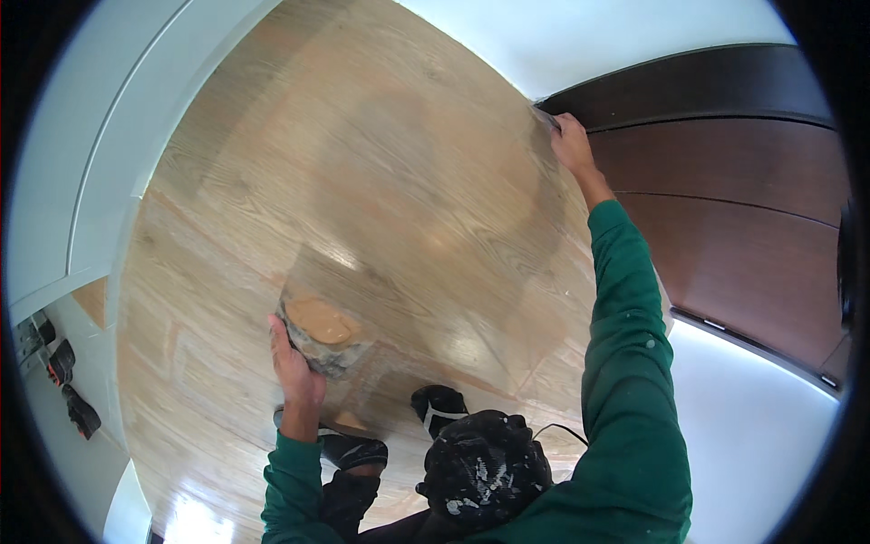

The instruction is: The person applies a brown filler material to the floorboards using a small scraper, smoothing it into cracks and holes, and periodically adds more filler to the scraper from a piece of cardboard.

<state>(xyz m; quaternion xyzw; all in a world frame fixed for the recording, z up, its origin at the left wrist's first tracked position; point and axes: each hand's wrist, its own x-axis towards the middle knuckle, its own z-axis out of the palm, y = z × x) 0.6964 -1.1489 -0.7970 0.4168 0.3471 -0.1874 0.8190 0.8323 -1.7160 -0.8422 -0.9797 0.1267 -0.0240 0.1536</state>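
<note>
Tan paste (322, 322) sits in a thick smear on a stained grey board (337, 361), and here it is in the left hand (297, 374), low and left of centre, above the wood-look floor (390, 181)! The fingers have that board by its near left edge, thumb along the side, the rest of the grip hidden underneath.

Over on the far right, what a stretch: the right hand (574, 145) is out at full reach, fingers closed around a thin grey tool (546, 118), most of it covered by the hand. The tool's visible end is right by the corner where the floor, the white wall (616, 45) and the dark frame (698, 86) come together; whether it touches, you cannot tell from here. Just beside that hand, the brown panel (725, 159) runs off to the right.

Green sleeves (630, 354) on both arms, the right one flecked with pale spots. Down below, a black shoe (439, 405) with a light stripe shows near a rounded black object (485, 467) spattered with white. And at the far left, dark footwear (80, 412) lines up beside the white cabinet (100, 136)
</note>
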